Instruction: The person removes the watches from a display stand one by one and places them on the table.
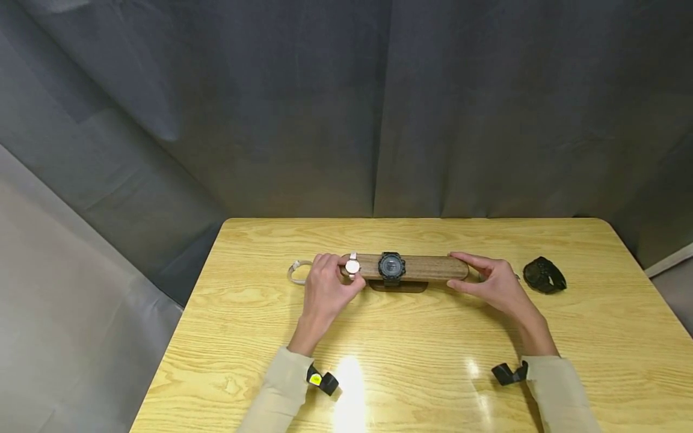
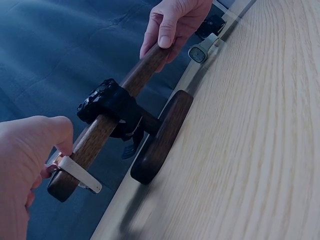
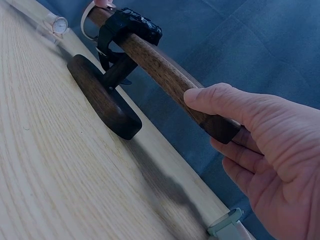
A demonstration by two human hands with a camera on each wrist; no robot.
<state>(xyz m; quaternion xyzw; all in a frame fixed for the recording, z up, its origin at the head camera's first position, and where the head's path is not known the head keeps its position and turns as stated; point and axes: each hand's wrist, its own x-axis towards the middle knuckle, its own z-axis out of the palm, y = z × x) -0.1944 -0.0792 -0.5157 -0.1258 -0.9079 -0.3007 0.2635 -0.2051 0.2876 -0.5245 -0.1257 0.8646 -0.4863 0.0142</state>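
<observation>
A dark wooden watch stand [image 1: 428,268], a T-shaped bar on a rounded base [image 2: 162,137], stands on the table. Around the bar's middle is strapped a chunky black digital watch [image 1: 391,265]. Near the left end hangs a small white-strapped watch [image 1: 352,266] with a round pale dial. My left hand [image 1: 327,285] pinches this white watch between thumb and fingers at the bar's end. At the opposite end, my right hand [image 1: 500,285] grips the bar, thumb on the near side and fingers around the far side and underneath.
Left of the stand lies a watch with a clear band [image 1: 295,273] and round dial. A black watch [image 1: 541,275] rests to the right. Partly behind my right hand is a pale green watch [image 3: 227,222]. A dark curtain [image 1: 379,120] hangs behind the wooden table [image 1: 411,349].
</observation>
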